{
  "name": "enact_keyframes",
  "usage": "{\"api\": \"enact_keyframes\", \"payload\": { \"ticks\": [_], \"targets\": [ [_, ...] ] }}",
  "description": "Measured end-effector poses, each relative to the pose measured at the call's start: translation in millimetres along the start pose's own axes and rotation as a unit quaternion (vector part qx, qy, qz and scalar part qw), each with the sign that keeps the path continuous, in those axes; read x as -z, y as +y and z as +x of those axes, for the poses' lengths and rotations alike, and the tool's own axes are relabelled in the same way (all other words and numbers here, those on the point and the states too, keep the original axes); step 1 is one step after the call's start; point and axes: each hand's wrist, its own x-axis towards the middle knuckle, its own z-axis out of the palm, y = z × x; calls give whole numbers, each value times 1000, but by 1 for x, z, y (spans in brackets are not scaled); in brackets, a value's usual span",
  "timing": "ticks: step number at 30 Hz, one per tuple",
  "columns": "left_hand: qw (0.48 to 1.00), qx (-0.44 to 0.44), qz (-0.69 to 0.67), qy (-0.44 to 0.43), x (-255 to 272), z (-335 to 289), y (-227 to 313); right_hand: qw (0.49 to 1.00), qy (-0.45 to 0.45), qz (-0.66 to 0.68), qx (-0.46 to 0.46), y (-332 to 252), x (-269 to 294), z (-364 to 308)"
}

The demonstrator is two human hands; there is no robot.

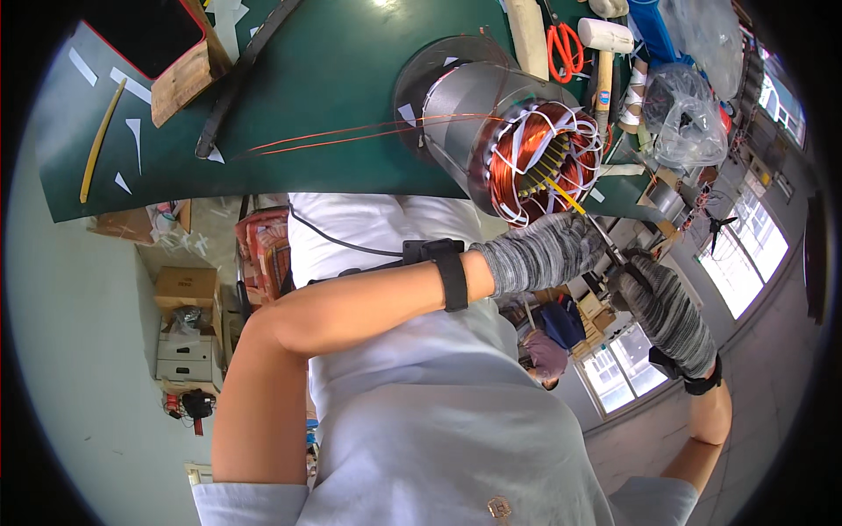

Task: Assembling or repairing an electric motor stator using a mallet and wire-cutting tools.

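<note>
A grey metal motor stator [460, 105] lies on its side at the bench edge, its copper windings [517, 162] tied with white cord and facing me. From its slotted bore sticks a narrow yellow strip [566, 195]. My left hand [548, 254], in a grey knit glove, is closed at the strip's outer end, though its fingertips are partly hidden. Close beside it, my right hand [662, 302], gloved alike, is wrapped round the dark handles of what look like scissors [605, 240]. Their metal blades point toward the strip.
The green bench [333, 167] carries a wooden block [189, 83], a dark bar [241, 79], a loose yellow strip [103, 140] and paper scraps. Thin copper wires [351, 134] trail leftward from the stator. Behind it are red-handled scissors [565, 51], a white-headed mallet [605, 39] and plastic bags [688, 118].
</note>
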Motion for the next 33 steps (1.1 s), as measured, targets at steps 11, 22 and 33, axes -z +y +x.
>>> {"api": "enact_keyframes", "payload": {
  "ticks": [11,22,33],
  "targets": [
    [997,31,-54,-43,14,4,1,999,-7,23,-30,-20,14,4],
    [996,41,-73,12,-6,4,3,991,-7,85,-106,-27,18,10],
    [989,45,-115,-77,3,9,1,952,36,-293,80,-21,-5,24]
  ]
}}
